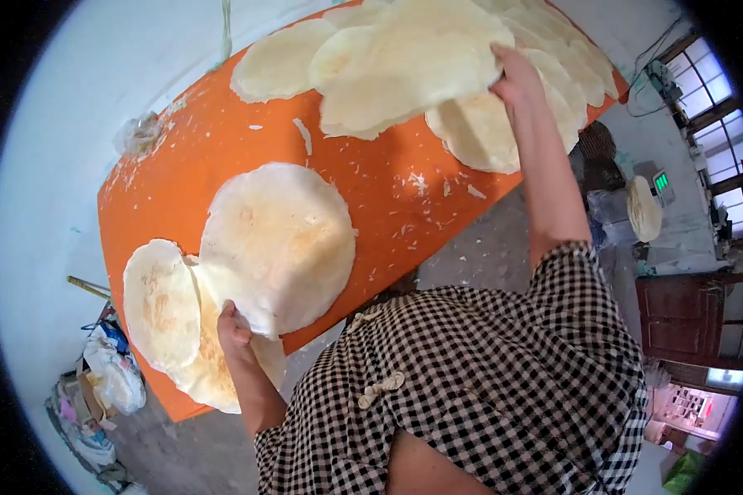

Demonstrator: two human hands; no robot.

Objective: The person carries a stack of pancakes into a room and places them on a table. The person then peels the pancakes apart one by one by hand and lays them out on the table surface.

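My left hand (235, 325) is closed on the near edge of a large round flatbread (279, 239), thin and pale with light brown patches. Beneath and beside it lie more flatbreads, including a browned one (162, 304) at the table's left end. At the far side, my right hand (518, 76) pinches the right edge of another wide, pale flatbread (413, 62). That sheet overlaps several others spread there, among them one (479, 132) under my right wrist. Parts of the lower sheets are hidden.
The orange table (371, 206) carries scattered flakes and scraps. Bags and boxes (107, 379) sit on the floor at left. At right, a stack of flatbreads (644, 209) stands by a scale with a green display (661, 181). A white wall (58, 165) borders the table's far left.
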